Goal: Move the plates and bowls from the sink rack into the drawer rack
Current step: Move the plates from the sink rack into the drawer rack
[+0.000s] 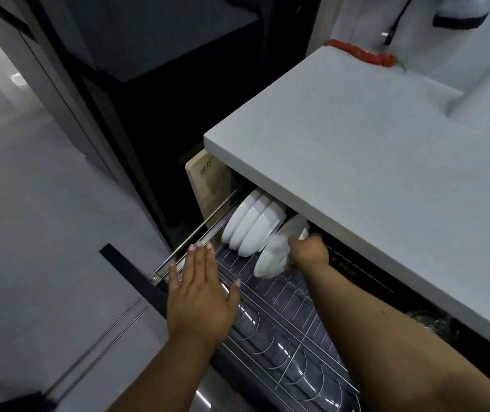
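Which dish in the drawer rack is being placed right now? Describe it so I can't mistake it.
Under the grey countertop, look in the open drawer rack. Three white bowls stand on edge at its far end. The white dish beside them is the one, alone gripped by the right hand.

Single head-worn wide-angle view, no second view to overlap. Looks steeply down and forward from above pulled-out drawer rack (282, 316). Close range: both forearms fill lower frame. Countertop (371, 162) overhangs rack at right, floor (30, 233) left of rack. Frame edges bowed by lens.
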